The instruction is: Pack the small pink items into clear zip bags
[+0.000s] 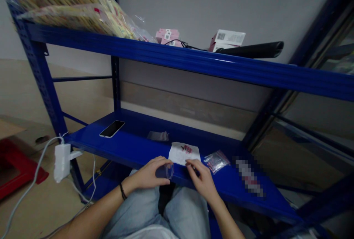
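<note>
On the lower blue steel shelf [132, 150], by its front edge, your left grip [148, 174] curls closed around a clear plastic cylinder [168, 171]. Your right grip [200, 182] touches a white red-printed paper sheet [179, 152]; whether it pinches, you cannot tell.

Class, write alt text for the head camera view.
Two hands work over a low blue metal shelf: the left hand holds a small clear plastic cylinder, the right hand touches a white paper printed in red. A phone and a small clear bag lie nearby.
</note>
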{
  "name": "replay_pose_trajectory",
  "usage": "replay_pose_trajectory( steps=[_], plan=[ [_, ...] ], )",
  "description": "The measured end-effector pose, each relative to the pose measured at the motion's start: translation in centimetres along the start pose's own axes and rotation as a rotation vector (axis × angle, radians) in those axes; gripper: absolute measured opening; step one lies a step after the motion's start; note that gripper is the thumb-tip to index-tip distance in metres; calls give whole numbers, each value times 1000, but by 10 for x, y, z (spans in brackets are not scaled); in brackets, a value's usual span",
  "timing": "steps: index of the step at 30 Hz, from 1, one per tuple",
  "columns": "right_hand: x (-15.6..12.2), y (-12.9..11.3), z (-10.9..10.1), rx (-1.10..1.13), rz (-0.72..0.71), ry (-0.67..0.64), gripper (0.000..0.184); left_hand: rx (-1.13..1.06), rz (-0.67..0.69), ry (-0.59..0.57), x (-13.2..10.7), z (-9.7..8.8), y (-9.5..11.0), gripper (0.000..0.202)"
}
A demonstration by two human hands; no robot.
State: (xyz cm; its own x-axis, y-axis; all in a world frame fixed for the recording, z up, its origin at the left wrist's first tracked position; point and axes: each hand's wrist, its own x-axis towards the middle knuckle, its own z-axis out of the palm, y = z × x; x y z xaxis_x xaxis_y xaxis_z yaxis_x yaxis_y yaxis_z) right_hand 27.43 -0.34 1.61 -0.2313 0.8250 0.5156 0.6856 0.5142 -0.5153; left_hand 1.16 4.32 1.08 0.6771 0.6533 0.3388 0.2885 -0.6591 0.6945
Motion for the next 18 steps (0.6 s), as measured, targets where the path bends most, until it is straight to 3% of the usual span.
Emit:
replay_pose_trajectory(
  steps=[2,5,8,12,18],
  plan=[
    [19,24,-1,-114,66,84,29,-35,-57,97,4,-1,-7,56],
    [45,51,4,-294,91,-22,28,-189,-99,227,8,1,-21,52],
    [58,62,15,-398,110,-111,28,-397,-83,294,10,5,-33,49],
    [56,69,26,-463,127,-113,29,-497,-74,283,10,6,-40,52],
    [54,75,23,-422,107,-106,29,-528,-72,261,20,6,-39,51]
  ],
)
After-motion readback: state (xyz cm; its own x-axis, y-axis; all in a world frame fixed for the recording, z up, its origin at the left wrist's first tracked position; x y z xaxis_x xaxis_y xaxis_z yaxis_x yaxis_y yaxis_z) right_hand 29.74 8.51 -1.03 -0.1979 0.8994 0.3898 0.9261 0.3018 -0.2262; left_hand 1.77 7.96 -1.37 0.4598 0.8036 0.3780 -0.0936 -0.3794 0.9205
